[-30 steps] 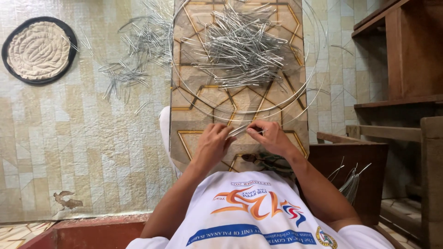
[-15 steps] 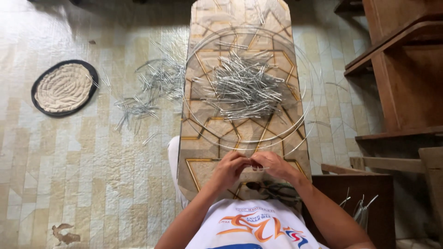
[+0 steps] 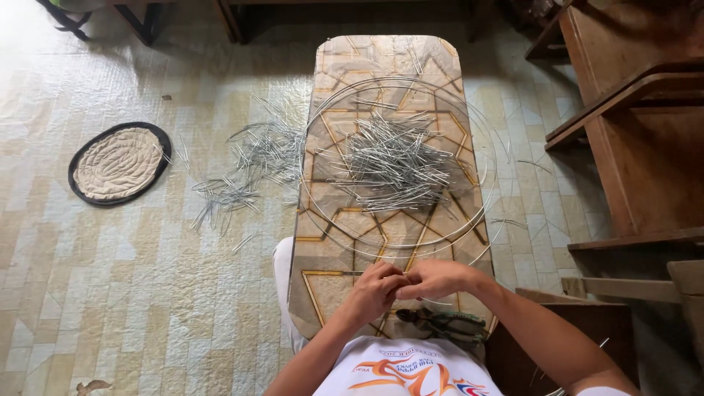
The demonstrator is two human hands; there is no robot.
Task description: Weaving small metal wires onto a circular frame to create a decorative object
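My left hand (image 3: 375, 291) and my right hand (image 3: 433, 279) meet fingertip to fingertip over the near end of a long patterned board (image 3: 345, 242). Between the fingers they pinch a thin wire piece, which is mostly hidden by the fingers. A large coil of thin wire hoops (image 3: 480, 194) lies on the board beyond my hands. Inside the coil sits a heap of short cut wire pieces (image 3: 392, 161). Dark pliers (image 3: 440, 323) lie on the board just below my right wrist.
A second scatter of bent wire pieces (image 3: 249, 165) lies on the tiled floor left of the board. A round woven mat (image 3: 117, 163) rests further left. Wooden furniture (image 3: 638, 110) stands along the right, with a dark wooden box (image 3: 550, 337) near my right arm.
The view has tilted so that more of the board and floor shows. My hands have drawn together at the board's near end, fingertips now touching.
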